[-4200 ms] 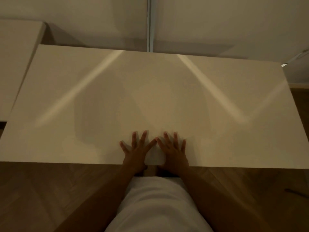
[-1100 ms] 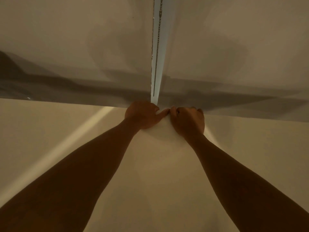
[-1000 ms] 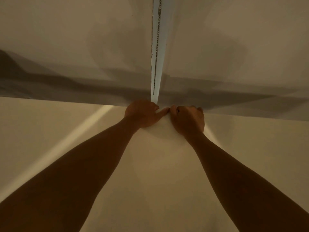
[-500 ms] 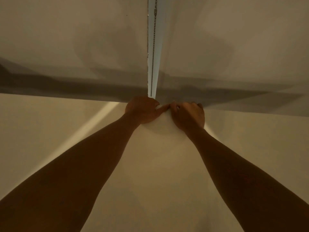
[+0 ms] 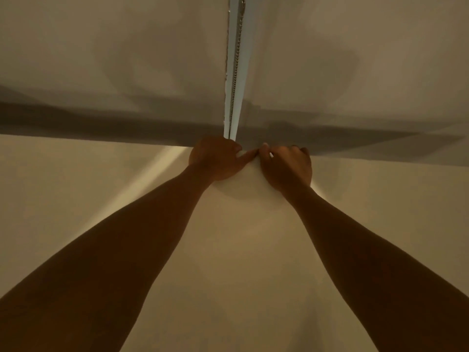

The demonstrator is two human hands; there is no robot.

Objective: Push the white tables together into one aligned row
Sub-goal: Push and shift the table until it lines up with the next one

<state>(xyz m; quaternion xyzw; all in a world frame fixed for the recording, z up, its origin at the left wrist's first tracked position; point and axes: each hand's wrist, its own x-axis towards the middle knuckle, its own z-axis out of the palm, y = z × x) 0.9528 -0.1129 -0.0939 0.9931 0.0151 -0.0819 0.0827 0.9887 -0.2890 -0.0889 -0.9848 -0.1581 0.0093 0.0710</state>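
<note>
A white table [image 5: 76, 212] fills the lower half of the head view, its far edge running across the frame close to the wall. Both my arms stretch over the tabletop. My left hand [image 5: 215, 158] grips the far edge near the middle, fingers curled over it and thumb lying on top. My right hand [image 5: 286, 162] grips the same edge just to the right, its fingers hooked over. The two thumbs nearly touch. The other tables are out of view.
Pale roller blinds [image 5: 114, 59] cover the wall behind the table. A bright gap with a bead chain [image 5: 234, 72] runs down between them, ending just above my hands. A dark shadowed band lies between the table's far edge and the blinds.
Since 4 s ago my hands went from lying flat at the near edge to gripping the far edge. Over the last second the grip stays the same; the view shifts only slightly.
</note>
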